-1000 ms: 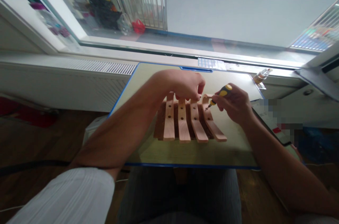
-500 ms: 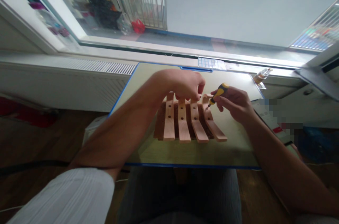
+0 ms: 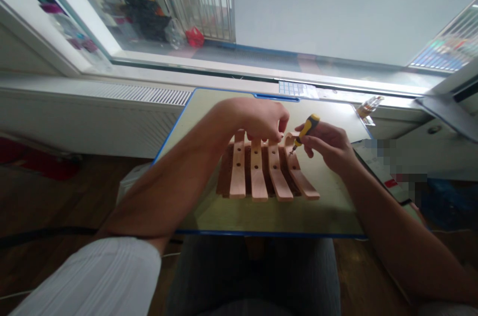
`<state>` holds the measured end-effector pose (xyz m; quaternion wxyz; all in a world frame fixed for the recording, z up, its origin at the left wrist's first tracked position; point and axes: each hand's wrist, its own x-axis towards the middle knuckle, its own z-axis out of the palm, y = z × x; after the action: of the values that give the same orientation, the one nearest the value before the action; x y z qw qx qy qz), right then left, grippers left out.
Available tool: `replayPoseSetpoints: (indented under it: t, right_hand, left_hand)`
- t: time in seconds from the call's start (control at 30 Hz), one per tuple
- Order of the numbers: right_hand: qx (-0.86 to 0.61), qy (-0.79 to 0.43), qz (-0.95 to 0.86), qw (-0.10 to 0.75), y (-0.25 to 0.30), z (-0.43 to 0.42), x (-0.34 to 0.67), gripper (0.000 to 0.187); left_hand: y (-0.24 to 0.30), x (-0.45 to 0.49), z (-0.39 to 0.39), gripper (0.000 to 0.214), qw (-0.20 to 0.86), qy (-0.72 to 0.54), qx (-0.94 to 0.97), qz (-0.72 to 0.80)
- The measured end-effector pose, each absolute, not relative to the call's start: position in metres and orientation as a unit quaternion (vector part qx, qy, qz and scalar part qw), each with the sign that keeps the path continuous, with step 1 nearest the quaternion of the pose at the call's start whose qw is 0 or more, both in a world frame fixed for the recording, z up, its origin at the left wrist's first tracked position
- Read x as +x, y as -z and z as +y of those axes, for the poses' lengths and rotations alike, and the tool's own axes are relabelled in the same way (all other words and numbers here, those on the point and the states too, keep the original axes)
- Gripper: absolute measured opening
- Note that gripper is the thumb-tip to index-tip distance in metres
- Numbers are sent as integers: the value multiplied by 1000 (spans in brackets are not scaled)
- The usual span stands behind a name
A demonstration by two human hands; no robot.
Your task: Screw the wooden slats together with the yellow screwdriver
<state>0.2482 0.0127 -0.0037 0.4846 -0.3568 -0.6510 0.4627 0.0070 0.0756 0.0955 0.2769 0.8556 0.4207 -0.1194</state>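
A wooden hook rack lies on the small table, with several curved pale wooden hooks (image 3: 258, 181) side by side across a darker brown board (image 3: 225, 176). Two holes show in most of the hooks. My left hand (image 3: 263, 119) is closed over the far ends of the middle hooks, its fingertips partly hidden behind the knuckles. A yellow and black screwdriver (image 3: 308, 128) is gripped in the fingers of my right hand (image 3: 328, 143). It leans to the right, its tip at the upper hole of the rightmost hook (image 3: 304, 184), where a small screw seems to stand.
The pale table (image 3: 224, 219) has a blue rim and stands against a white radiator (image 3: 93, 112) under a window. On the sill side are a printed sheet (image 3: 297, 88) and a clear container with brown contents (image 3: 369, 106). A bottle (image 3: 65, 25) stands by the window frame.
The screwdriver handle has risen slightly and shifted a little left, its tip staying at the rightmost hook. My right fingers have moved slightly with it. My left hand stays in place.
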Motion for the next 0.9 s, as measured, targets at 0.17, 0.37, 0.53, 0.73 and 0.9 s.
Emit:
replayPoseSetpoints:
  t: [0.17,0.37,0.53,0.73,0.9]
  right_hand:
    - [-367,-446,-651,493,2,12,251,23]
    - [-370,-410,-671,495,5,12,248,27]
    - [-366,-415,-667,500,6,13,247,27]
    - [-365,-442,-657,490,5,12,250,23]
    - [-361,-432,-663,493,4,11,249,23]
  left_hand:
    - [-95,7,76,62,272,119,861,414]
    - [-97,8,74,65,271,117,860,416]
    - [-99,8,72,70,290,133,848,423]
    - [-94,7,76,62,268,118,863,411]
    - [-94,8,76,62,267,115,863,413]
